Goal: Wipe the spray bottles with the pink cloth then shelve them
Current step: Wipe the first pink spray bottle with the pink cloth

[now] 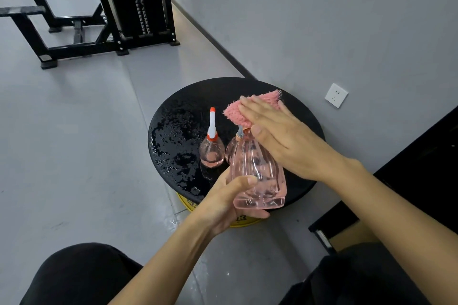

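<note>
Over the black table (173, 131), 1 ribbed clear-pink spray bottle (257, 171) is gripped by the curled left hand (223, 203), with the pink cloth (238, 112) pressed atop it by the flat right hand (285, 136).

Your left hand (220, 205), palm up, curls round the spray bottle (257, 171); your right hand (280, 136), fingers straight, presses the pink cloth (235, 114).

Grey wall (322, 20) w/ white socket (336, 95), grey floor (74, 143), black weight machine (138, 7) at back.
</note>
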